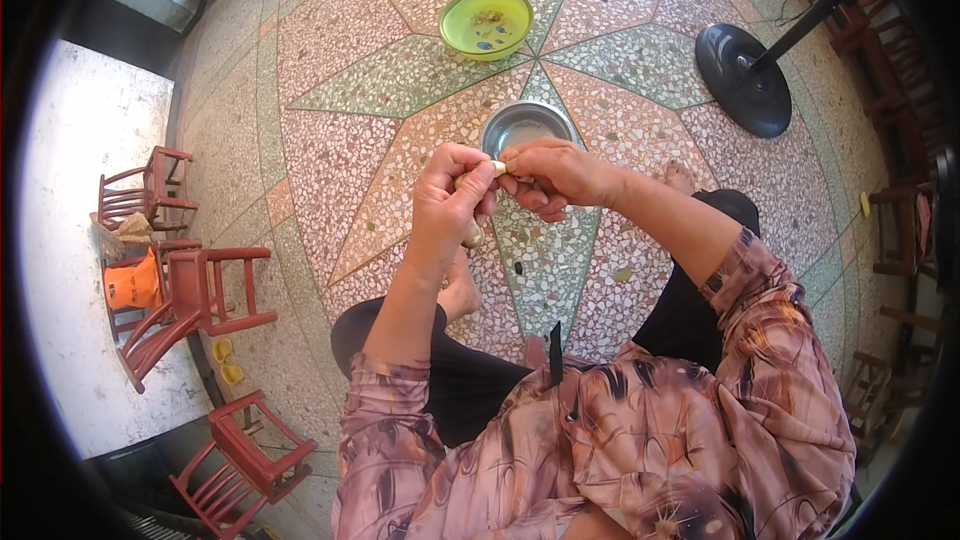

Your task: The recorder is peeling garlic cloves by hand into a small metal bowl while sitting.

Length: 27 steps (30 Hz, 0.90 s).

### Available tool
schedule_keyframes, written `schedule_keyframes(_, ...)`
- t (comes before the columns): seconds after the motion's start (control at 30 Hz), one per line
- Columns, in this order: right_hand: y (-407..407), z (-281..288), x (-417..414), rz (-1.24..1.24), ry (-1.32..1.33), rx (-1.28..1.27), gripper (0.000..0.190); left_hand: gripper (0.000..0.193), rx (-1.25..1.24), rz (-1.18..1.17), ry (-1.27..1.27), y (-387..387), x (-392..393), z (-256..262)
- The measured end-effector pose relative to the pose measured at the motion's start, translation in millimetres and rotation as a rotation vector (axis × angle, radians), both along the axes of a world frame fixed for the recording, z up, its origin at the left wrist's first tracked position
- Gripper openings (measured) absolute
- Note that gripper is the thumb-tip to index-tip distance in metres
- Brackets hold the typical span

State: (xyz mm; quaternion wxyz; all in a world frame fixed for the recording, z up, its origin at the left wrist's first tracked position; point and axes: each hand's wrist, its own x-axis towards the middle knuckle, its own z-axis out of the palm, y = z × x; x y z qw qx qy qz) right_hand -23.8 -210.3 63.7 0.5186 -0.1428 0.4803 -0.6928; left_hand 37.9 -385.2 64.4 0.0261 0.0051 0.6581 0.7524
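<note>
My left hand (455, 187) and my right hand (559, 172) meet in front of me, over the near rim of a metal basin (529, 120). Between their fingertips they pinch a small pale piece (499, 168), perhaps of food; its kind is too small to tell. A tan, rounded end of something (472, 235) sticks out below my left palm, the rest hidden by the hand. The basin stands on the floor, its front part covered by my hands. Farther off is a lime-green plastic basin (466, 26) with brownish scraps (489, 17) at its bottom.
A black round fan base (742, 81) with its pole stands at the right. Reddish wooden chairs (187, 289) line the left side, one with an orange bag (133, 283). Yellow slippers (227, 361) lie beside them. My bare foot (459, 292) rests on the terrazzo floor (420, 217).
</note>
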Motion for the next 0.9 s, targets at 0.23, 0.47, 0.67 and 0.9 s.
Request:
schedule_keyframes(0.23, 0, 1, 1, -0.017, 0.043, -0.012, 0.025, 0.004, -0.034, -0.002, 0.032, -1, 1, -3)
schedule_keyframes(0.47, -1, -5, 1, -0.020, 0.101, 0.003, 0.023, 0.006, -0.073, -0.001, 0.037, 0, 0, -6)
schedule_keyframes(0.67, -1, -10, 3, -0.091, 0.064, -0.001, 0.022, 0.006, 0.113, 0.001, -0.121, 3, 2, 4)
schedule_keyframes(0.9, -3, -6, 3, -0.096, -0.026, -0.087, 0.021, 0.013, 0.433, -0.117, -0.337, -12, -2, -2)
